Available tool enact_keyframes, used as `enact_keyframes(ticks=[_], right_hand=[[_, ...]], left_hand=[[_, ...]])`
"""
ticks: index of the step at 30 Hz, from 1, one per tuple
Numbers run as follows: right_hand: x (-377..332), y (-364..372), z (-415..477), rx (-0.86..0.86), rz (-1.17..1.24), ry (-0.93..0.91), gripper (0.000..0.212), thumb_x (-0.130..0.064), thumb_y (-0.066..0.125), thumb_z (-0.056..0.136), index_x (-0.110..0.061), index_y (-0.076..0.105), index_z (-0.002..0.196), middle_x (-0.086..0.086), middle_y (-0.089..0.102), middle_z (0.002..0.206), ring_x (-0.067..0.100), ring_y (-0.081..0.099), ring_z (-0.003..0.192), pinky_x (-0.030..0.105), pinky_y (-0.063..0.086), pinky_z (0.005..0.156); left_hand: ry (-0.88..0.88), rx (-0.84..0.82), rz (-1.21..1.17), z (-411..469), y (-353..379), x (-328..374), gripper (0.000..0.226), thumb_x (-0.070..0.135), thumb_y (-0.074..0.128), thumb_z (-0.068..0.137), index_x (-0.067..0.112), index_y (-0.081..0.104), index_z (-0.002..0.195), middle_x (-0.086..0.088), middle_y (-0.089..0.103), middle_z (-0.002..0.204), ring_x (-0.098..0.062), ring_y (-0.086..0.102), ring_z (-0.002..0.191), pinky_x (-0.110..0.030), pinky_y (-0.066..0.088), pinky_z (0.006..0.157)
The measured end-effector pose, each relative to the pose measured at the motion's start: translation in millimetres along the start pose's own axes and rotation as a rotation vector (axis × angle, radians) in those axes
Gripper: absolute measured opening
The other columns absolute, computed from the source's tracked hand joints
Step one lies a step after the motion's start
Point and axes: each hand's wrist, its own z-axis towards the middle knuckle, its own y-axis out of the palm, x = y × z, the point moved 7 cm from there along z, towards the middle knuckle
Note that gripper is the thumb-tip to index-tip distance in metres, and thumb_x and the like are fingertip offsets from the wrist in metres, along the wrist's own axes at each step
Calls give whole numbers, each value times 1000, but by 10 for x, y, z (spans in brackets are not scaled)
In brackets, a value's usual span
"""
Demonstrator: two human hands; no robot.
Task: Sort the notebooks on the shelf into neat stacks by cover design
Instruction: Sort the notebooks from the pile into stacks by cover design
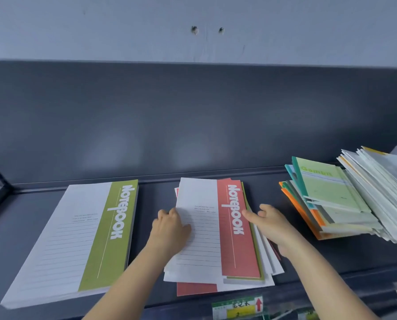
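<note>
A dark grey metal shelf is seen, closed at the rear by a dark grey back panel. Above it a pale wall is marked by two small holes. A paper label bearing a red arrow is fixed at the front edge.

At left a squared stack of green-banded white notebooks is laid flat. At centre an uneven pile is topped by a red-banded white notebook. Its left edge is pinched by the left hand, thumb on the cover. Its right edge is touched by the straightened fingers of the right hand.

At right a loose heap of pale green, orange and teal notebooks is found, with a slumped white bundle leaning beside it.
</note>
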Motion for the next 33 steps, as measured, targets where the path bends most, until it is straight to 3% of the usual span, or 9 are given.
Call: enact_keyframes(ticks=[3, 7, 10, 13, 18, 22, 24, 26, 33], right_hand=[[35, -24, 110, 28, 55, 71, 72, -39, 66, 86, -7, 35, 143, 13, 46, 141, 27, 47, 125, 38, 40, 98], [57, -84, 229, 15, 127, 120, 28, -27, 70, 84, 0, 63, 88, 8, 64, 82, 16, 56, 74, 28, 48, 75], [-11, 65, 216, -105, 33, 134, 23, -27, 69, 85, -7, 66, 96, 6, 72, 91, 17, 64, 85, 31, 46, 85], [-71, 129, 217, -115, 42, 143, 27, -23, 72, 83, -7, 65, 102, 9, 74, 91, 23, 71, 81, 30, 50, 63], [-128, 158, 175, -119, 215, 153, 23, -12, 72, 82, -3, 66, 102, 13, 74, 84, 30, 72, 76, 36, 55, 63], [-203, 181, 47, -100, 263, 63, 16, -7, 67, 86, -7, 67, 102, 10, 74, 86, 26, 71, 75, 31, 51, 57], [-324, 125, -42, -71, 328, -47, 18, -7, 65, 87, -13, 66, 103, 5, 74, 89, 23, 70, 80, 32, 53, 61], [-481, 44, -146, -39, 386, -190, 25, -5, 65, 87, -19, 66, 108, 0, 74, 96, 21, 69, 90, 38, 54, 76], [-887, -141, -444, -5, 568, -579, 34, -1, 63, 83, -26, 58, 106, -9, 72, 104, 5, 67, 97, 21, 54, 76]], left_hand=[[28, 24, -55, -60, 34, 9, 41, 30, 54, 92, 9, 46, 127, -10, 51, 120, -28, 54, 107, -31, 44, 88], [52, 107, -64, -75, -7, 5, 40, 31, 58, 89, 12, 51, 124, -4, 58, 117, -18, 55, 92, -23, 43, 77], [60, 121, -71, -105, -14, -4, 42, 35, 58, 91, 15, 49, 127, -3, 57, 120, -18, 59, 98, -22, 44, 77], [71, 140, -75, -135, -29, -2, 44, 38, 57, 91, 16, 48, 128, -3, 55, 121, -19, 60, 101, -24, 47, 81], [80, 115, -112, -130, 19, -60, 45, 39, 57, 91, 17, 47, 128, -2, 53, 122, -20, 59, 102, -29, 50, 84], [-4, -10, -279, -76, 96, -141, 65, 38, 61, 87, 15, 33, 141, -4, 43, 137, -27, 44, 125, -39, 42, 103], [-41, -94, -458, -53, 72, -159, 69, 40, 63, 77, 16, 38, 137, -8, 55, 126, -31, 54, 117, -45, 51, 93], [46, -61, -696, -79, -91, -95, 48, 35, 61, 80, 20, 49, 124, 1, 67, 99, -20, 67, 90, -29, 56, 64], [433, 367, -940, -429, -803, 96, 52, 9, 55, 95, 30, 31, 136, 45, 54, 108, 20, 49, 107, 1, 39, 84]])
